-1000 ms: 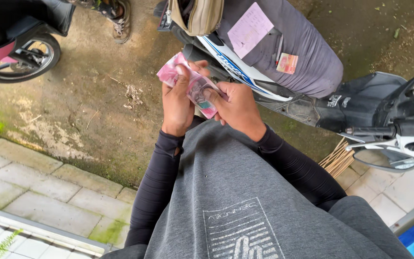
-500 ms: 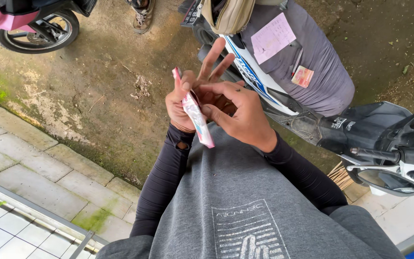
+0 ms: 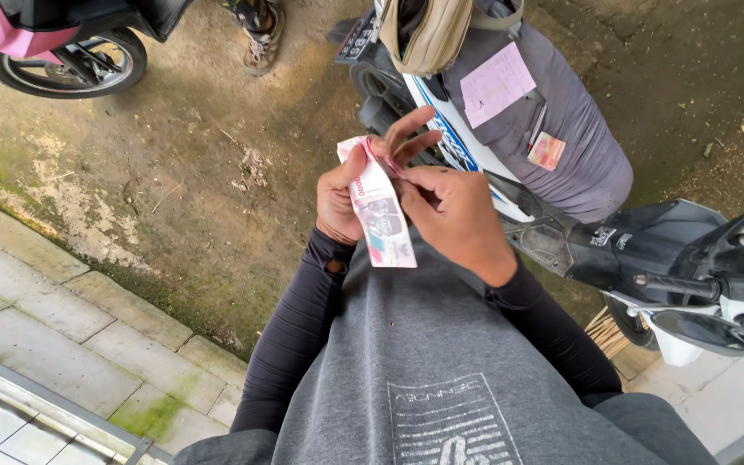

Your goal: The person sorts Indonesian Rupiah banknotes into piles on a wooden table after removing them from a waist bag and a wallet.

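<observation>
My left hand (image 3: 337, 200) grips a folded stack of pink banknotes (image 3: 380, 209) in front of my chest, thumb pressed on the top edge. The notes hang down over my grey shirt. My right hand (image 3: 451, 211) touches the top of the stack from the right, with its fingers spread and pointing up past the notes. Both arms wear dark long sleeves.
A parked scooter (image 3: 647, 250) with a large grey sack (image 3: 561, 129) and a tan bag (image 3: 428, 34) on it stands just ahead at the right. A pink scooter (image 3: 62, 43) and another person's sandalled foot (image 3: 260, 30) are at the top left. Paving stones (image 3: 53, 310) lie at the left.
The banknotes have turned from lying flat in both hands to hanging upright from my left hand. My right hand's fingers have opened and now rest at the stack's top.
</observation>
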